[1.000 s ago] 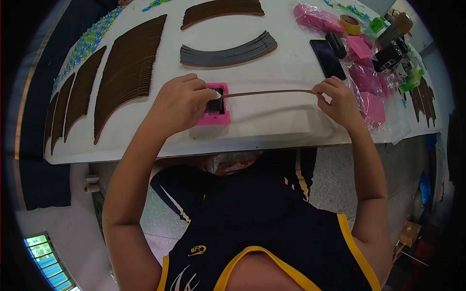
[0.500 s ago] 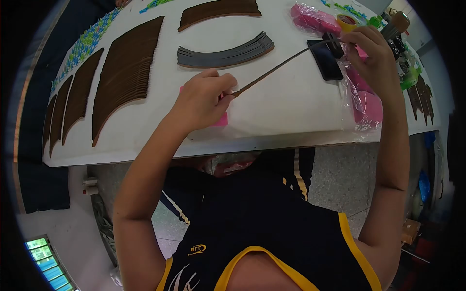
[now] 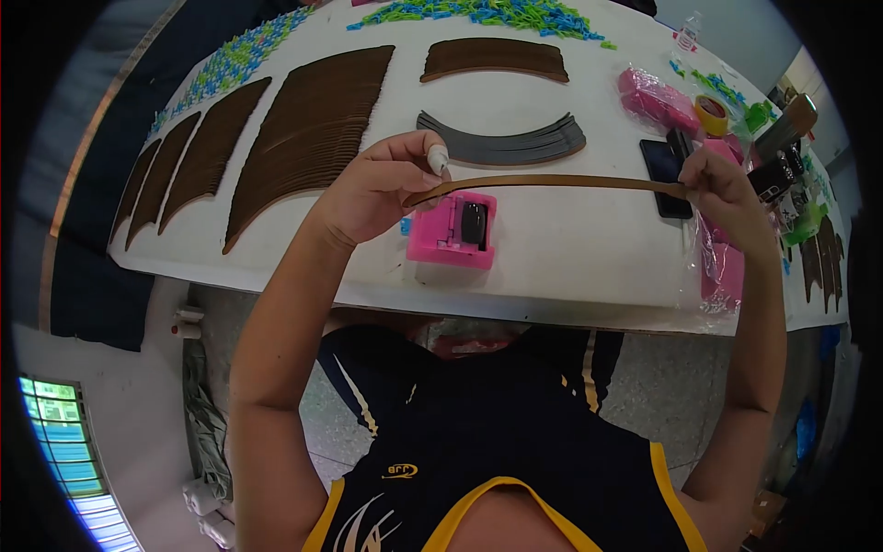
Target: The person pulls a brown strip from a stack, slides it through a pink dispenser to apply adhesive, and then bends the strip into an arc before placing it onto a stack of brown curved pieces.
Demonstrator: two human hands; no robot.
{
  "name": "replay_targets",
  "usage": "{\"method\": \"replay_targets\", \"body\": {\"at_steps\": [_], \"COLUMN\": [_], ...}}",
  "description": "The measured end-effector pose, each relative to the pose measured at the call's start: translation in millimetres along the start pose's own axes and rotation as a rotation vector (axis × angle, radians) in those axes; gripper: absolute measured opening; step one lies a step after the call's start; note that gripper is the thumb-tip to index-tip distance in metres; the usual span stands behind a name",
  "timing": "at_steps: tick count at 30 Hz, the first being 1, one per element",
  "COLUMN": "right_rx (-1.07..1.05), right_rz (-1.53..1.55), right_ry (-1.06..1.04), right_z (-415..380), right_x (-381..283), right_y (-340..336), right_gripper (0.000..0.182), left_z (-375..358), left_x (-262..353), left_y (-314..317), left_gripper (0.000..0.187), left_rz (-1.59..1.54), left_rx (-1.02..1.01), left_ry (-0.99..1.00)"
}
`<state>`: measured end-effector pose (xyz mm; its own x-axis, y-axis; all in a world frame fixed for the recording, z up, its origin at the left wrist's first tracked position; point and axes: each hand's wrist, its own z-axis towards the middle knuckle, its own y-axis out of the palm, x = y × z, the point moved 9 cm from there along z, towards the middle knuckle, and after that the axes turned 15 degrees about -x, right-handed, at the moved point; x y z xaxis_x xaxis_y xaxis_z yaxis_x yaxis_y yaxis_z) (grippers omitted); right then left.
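Note:
A long thin brown strip (image 3: 561,181) is stretched nearly level between my two hands. My left hand (image 3: 391,181) pinches its left end, with something white at the thumb and fingertip. The strip's right end is pinched in my right hand (image 3: 722,191), above a black phone (image 3: 664,170). A pink box-like device (image 3: 423,241) with a black part stands on the table just below my left hand. Beyond the strip lie a curved stack of grey strips (image 3: 506,147) and a stack of brown strips (image 3: 495,59).
Several fanned brown stacks (image 3: 308,138) cover the left of the white table (image 3: 570,276). Green and blue clips (image 3: 497,13) lie along the far edge. At the right are pink packets (image 3: 658,99), yellow tape (image 3: 711,115), a brush (image 3: 793,120) and more brown strips (image 3: 823,262).
The strip has gone from slanted to nearly level, its broad side now showing. My right hand has come lower, and the pink device is uncovered. The whole view has shifted.

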<state>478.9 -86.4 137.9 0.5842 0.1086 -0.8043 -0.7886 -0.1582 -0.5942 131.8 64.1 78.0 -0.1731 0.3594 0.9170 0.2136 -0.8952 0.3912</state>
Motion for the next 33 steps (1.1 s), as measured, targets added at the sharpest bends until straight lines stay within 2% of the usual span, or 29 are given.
{"method": "replay_targets", "body": {"at_steps": [1, 6, 10, 12, 14, 15, 17, 18, 20, 21, 22, 23, 28, 33], "right_rx": [-0.04, -0.089, -0.107, -0.094, -0.077, -0.04, -0.003, 0.015, 0.029, 0.067, 0.104, 0.102, 0.129, 0.132], "right_rz": [0.126, 0.19, 0.294, 0.265, 0.233, 0.17, 0.106, -0.004, -0.112, -0.242, -0.373, -0.372, -0.549, -0.596], "right_ry": [-0.048, 0.025, 0.058, 0.063, 0.075, 0.063, 0.058, 0.084, 0.115, 0.079, 0.041, 0.047, -0.055, -0.067], "right_z": [2.7, 8.1, 9.1, 9.5, 6.9, 4.0, -3.0, -7.1, -12.6, -14.5, -16.6, -17.7, -24.2, -26.2], "right_x": [0.2, 10.1, 16.5, 19.0, 25.5, 28.6, 35.1, 37.8, 39.8, 31.7, 24.1, 24.7, 21.7, 23.5], "right_y": [6.0, 14.9, 22.9, 25.4, 31.4, 34.4, 43.2, 47.6, 58.7, 63.2, 67.3, 72.1, 82.6, 87.2], "right_gripper": [0.017, 0.013, 0.02, 0.016, 0.013, 0.015, 0.017, 0.018, 0.02, 0.02, 0.021, 0.021, 0.021, 0.021], "left_z": [-2.9, -13.2, -17.5, -17.2, -16.7, -14.6, -13.9, -12.0, -7.6, -5.3, -1.9, 1.1, 7.6, 9.9], "left_x": [-1.3, 0.0, 1.1, 0.9, 8.9, 9.6, 14.6, 10.8, 27.6, 24.7, 22.5, 19.4, 8.5, 0.0], "left_y": [-5.5, -10.7, -12.9, -12.0, -11.4, -5.1, 0.8, 4.2, 30.4, 30.4, 37.0, 43.8, 53.3, 54.9], "left_gripper": [0.017, 0.016, 0.015, 0.015, 0.011, 0.011, 0.008, 0.008, 0.008, 0.008, 0.008, 0.008, 0.01, 0.011], "left_rz": [-0.022, -0.041, -0.027, 0.0, 0.39, 0.383, 0.824, 0.818, 1.319, 1.313, 1.45, 1.587, 1.727, 1.818], "left_rx": [0.013, 0.004, -0.013, 0.002, 0.101, 0.094, 0.187, 0.182, 0.17, 0.166, 0.126, 0.084, 0.049, 0.03], "left_ry": [-0.001, 0.0, -0.002, -0.018, -0.067, -0.068, -0.191, -0.192, 0.028, 0.027, 0.048, 0.071, 0.143, 0.157]}}
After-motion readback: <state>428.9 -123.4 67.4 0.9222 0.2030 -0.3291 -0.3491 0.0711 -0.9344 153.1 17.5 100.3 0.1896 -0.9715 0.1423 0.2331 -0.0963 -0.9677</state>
